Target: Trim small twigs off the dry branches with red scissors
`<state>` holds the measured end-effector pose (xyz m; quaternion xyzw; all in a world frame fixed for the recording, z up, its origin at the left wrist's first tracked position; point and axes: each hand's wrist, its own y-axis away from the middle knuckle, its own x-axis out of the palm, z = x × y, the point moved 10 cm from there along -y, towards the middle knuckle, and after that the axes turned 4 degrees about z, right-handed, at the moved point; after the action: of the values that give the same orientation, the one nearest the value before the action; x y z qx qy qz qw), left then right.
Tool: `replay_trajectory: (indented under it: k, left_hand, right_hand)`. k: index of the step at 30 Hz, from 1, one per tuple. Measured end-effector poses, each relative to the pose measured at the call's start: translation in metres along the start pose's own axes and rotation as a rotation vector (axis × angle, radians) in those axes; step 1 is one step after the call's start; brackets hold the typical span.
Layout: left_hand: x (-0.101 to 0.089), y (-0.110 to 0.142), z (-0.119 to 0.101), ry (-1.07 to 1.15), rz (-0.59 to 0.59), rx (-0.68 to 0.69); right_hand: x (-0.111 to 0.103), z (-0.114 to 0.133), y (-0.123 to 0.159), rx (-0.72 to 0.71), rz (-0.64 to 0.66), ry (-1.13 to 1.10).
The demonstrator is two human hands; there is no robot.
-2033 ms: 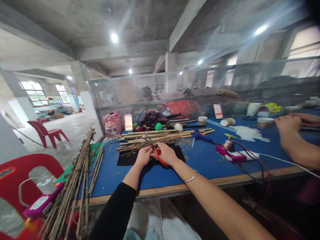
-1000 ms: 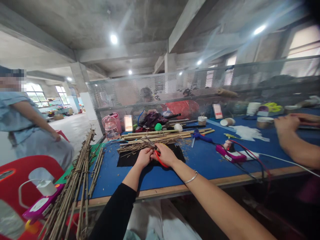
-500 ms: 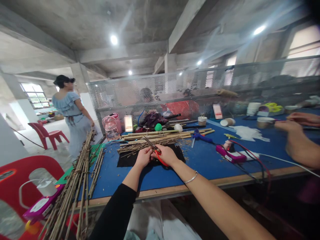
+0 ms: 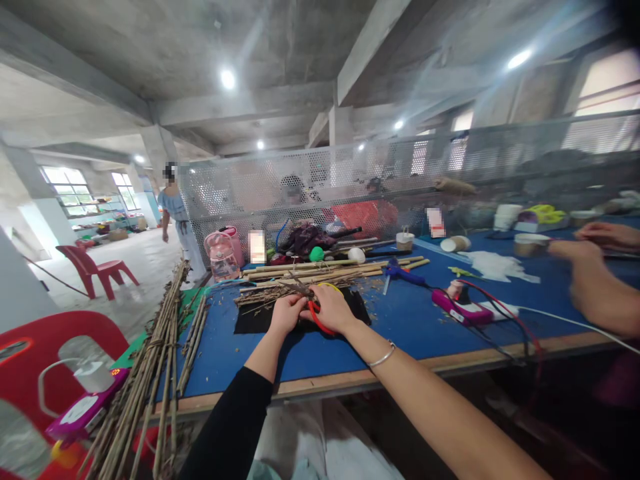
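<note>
My right hand (image 4: 333, 310) is closed around red-and-yellow-handled pruning shears (image 4: 314, 315), with the dark blades spread and pointing away to the left. Close beside it, my left hand (image 4: 287, 315) has its fingers pinched together near the blades; whatever is between them is too small to make out. Beneath both hands lies a black cloth (image 4: 255, 321) on the blue table (image 4: 220, 360). A pile of thin dry twigs (image 4: 263, 293) rests along the cloth's far edge, just beyond my hands. Longer pale sticks (image 4: 370, 268) lie behind that pile.
To the left, a tied bundle of long sticks (image 4: 150, 353) overhangs the table edge by a red chair (image 4: 95, 327). A blue glue gun (image 4: 403, 272) and purple power strip (image 4: 463, 308) lie right. Another person's hands (image 4: 595, 267) are at far right. Someone stands beside the mesh partition (image 4: 230, 177).
The shears' handles have spread apart, showing a yellow handle beyond my right hand. My left hand has barely moved. The person at left has walked farther away, towards the partition.
</note>
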<state>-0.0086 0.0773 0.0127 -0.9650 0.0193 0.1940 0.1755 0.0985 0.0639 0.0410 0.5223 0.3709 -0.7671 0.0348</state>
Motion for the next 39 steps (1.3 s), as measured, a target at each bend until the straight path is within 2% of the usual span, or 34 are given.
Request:
replay_trajectory:
  k: [8, 15, 23, 29, 35, 39]
  left_hand:
    - [-0.002, 0.001, -0.003, -0.075, -0.02, 0.029]
    - [0.001, 0.001, 0.002, -0.033, 0.006, -0.008]
    - [0.003, 0.002, 0.002, 0.088, 0.025, -0.045]
    - [0.007, 0.001, 0.003, 0.18, 0.043, -0.045]
    - [0.01, 0.0, 0.004, 0.264, 0.058, -0.056]
    - [0.009, -0.001, 0.006, 0.265, 0.032, -0.066]
  right_hand:
    - [0.0, 0.0, 0.001, 0.008, 0.012, 0.027]
    - [0.005, -0.003, -0.001, 0.036, 0.057, -0.09]
    - [0.001, -0.002, 0.0, 0.038, 0.084, -0.16]
    - [0.009, -0.009, 0.002, 0.115, 0.166, -0.162]
    - [0.008, -0.009, 0.001, 0.123, 0.129, -0.105]
    - [0.008, -0.005, 0.0, 0.076, 0.1, -0.112]
